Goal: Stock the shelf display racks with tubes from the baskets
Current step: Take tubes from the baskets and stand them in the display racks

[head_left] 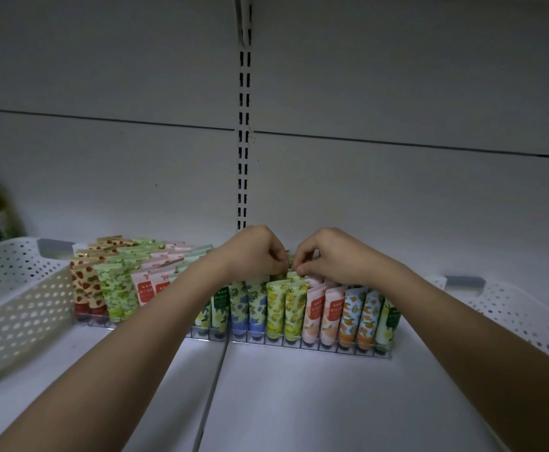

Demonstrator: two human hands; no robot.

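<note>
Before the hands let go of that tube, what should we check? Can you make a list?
1. Both hands on the tube: left hand and right hand pinch its top. Ok.
2. Tube over the yellow lemon tubes row: ok.
3. Tube fully seated in its slot: cannot tell, the hands hide it.
4. Front tubes upright in the clear rack: ok.
5. More tubes in the left basket: cannot tell, its inside is hidden.
</note>
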